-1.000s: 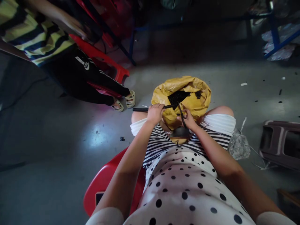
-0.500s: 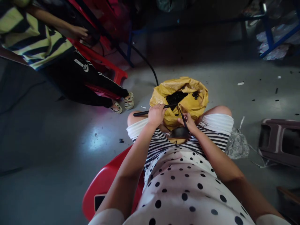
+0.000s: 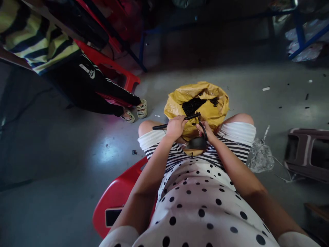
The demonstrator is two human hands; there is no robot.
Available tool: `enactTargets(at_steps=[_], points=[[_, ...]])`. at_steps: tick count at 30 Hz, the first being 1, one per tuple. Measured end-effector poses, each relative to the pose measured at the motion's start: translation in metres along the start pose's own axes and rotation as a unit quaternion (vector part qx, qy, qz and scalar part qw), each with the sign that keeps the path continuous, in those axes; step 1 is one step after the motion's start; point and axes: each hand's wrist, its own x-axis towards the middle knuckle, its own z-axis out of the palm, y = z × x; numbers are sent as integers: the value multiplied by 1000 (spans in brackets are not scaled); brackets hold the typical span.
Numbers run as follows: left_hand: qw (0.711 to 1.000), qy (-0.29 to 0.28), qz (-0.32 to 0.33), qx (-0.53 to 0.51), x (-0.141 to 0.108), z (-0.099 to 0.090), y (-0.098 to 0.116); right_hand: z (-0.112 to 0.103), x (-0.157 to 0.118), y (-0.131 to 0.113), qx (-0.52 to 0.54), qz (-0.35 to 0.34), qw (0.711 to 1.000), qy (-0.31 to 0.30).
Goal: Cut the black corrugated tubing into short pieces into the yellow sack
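My left hand (image 3: 175, 128) is closed round a long black tube (image 3: 159, 127), which slants up to the right across the near part of a yellow sack (image 3: 218, 118). Small black handled scissors (image 3: 204, 131) are gripped in my right hand (image 3: 207, 131), their blades at the tube's right end. The sack stands open between my knees, with black material (image 3: 191, 106) inside it. Whether the blades touch the tube is too small to tell.
A person in black trousers (image 3: 84, 89) stands at the upper left by a red stool (image 3: 110, 63). A phone (image 3: 113, 216) lies on my red seat (image 3: 115, 192). At right are crumpled clear plastic (image 3: 260, 157) and a brown stool (image 3: 299, 151).
The black tube and my left hand have shifted slightly right, and the scissors have turned a little. The other person's hand, visible before, no longer shows.
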Motion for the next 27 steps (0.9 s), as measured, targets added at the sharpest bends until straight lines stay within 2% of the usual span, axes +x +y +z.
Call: enactTargets(at_steps=[5,10,20,27], points=[[1000,-11,-6,11,0,-6,7,-2,-5,-4,19,-3,1000,-16],[998,-46,-2,45,1,-15,10,-1,-8,-8,12,-3,1000,-24],[992,-99,-4,79,14,-20,-19,11,0,-5,-25,7,999,-44],[988,-115,-26,95,8,-13,-25,19,2,-1,-26,31,998,-55]])
